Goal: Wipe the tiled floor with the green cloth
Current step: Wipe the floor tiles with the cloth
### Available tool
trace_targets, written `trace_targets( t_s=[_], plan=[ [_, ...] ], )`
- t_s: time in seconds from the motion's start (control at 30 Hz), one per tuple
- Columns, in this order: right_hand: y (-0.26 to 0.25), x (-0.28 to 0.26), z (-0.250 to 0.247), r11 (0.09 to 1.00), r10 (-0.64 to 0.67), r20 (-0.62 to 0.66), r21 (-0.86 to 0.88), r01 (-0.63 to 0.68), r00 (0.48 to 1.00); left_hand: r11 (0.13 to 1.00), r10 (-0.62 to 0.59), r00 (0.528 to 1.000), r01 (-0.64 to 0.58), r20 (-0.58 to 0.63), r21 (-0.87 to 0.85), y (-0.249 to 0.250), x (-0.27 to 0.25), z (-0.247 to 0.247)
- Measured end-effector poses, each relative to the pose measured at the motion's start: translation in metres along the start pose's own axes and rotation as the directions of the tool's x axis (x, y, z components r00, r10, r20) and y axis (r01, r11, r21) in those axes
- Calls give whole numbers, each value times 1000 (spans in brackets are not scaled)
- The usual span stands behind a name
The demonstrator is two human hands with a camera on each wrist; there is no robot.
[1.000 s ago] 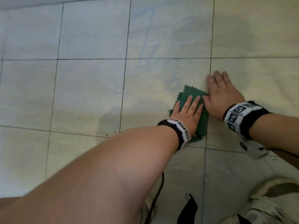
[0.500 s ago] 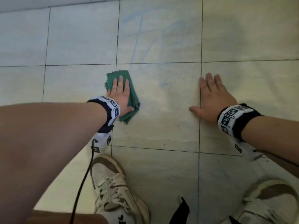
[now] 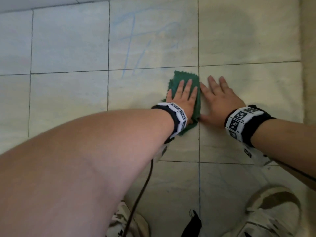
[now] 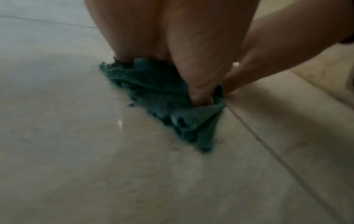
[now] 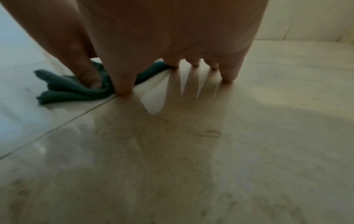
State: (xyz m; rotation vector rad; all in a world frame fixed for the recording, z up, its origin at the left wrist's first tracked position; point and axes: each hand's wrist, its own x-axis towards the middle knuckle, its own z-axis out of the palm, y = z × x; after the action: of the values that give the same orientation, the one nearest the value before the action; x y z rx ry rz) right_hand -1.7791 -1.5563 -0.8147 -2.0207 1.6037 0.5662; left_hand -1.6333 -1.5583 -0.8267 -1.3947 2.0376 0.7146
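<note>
Left hand (image 3: 183,98) spread flat on green cloth (image 3: 191,79), fingers straight, pinning it to tiled floor (image 3: 68,93) for scrubbing — right hand (image 3: 220,101) flat beside it, holding nothing, likely bracing.

One crumpled green terry cloth (image 3: 187,81) lies on the pale glossy tiled floor (image 3: 68,93). Two bare hands are down there: the left hand (image 3: 182,98) and the right hand (image 3: 220,101). Two black-and-white patterned wristbands, one on the left wrist (image 3: 174,117), one on the right wrist (image 3: 242,124). Two whitish sneakers, one at the left (image 3: 126,223), one at the right (image 3: 273,212). One thin dark cable (image 3: 142,190).
</note>
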Motion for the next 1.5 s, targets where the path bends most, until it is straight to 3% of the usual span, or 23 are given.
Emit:
trace_targets(
  t_s=[0.13, 0.33, 0.47, 0.63, 0.73, 0.83, 1.0, 1.1, 1.2, 1.33, 1.4, 1.5],
  plan=[
    [4, 3, -5, 1000, -4, 33, -23, 5, 999, 1000, 22, 1000, -22, -23, 20, -47, -7, -7],
    [-2, 6, -10, 1000, -2, 70, -30, 4, 998, 976, -208, 978, 208, 12, -64, -132, -21, -24],
    [-4, 5, -12, 1000, 2, 92, -19, 0, 996, 975, -201, 980, 200, -1, -94, -105, -14, -24],
    [-4, 5, -15, 1000, 12, 92, 4, -13, 996, 984, -110, 994, 106, -20, -142, -29, 14, -35],
    [-3, 6, -15, 1000, 16, 90, 6, -17, 996, 981, -104, 994, 100, -14, -165, -21, 24, -39],
    [-2, 8, -14, 1000, 1, 85, -1, -1, 996, 988, -103, 993, 96, -50, -120, -57, 19, -38],
    [-1, 10, -14, 1000, -13, 97, -14, 14, 995, 928, -340, 938, 324, -67, -183, -154, 2, -35],
    [-3, 9, -13, 1000, -5, 103, -8, 6, 995, 907, -392, 918, 375, -59, -194, -168, -5, -32],
    [-4, 9, -14, 1000, -5, 106, -10, 6, 994, 956, -266, 962, 255, -67, -143, -122, -5, -32],
    [-1, 9, -15, 1000, 6, 109, 12, -7, 994, 998, -7, 999, 4, -41, -65, -12, 11, -19],
    [3, 8, -16, 1000, 6, 114, 10, -8, 993, 999, 3, 999, -5, -40, -49, 5, 19, -19],
    [5, 6, -18, 1000, -3, 97, -15, 5, 995, 999, 38, 998, -37, -49, 5, -15, 19, -22]
  ],
)
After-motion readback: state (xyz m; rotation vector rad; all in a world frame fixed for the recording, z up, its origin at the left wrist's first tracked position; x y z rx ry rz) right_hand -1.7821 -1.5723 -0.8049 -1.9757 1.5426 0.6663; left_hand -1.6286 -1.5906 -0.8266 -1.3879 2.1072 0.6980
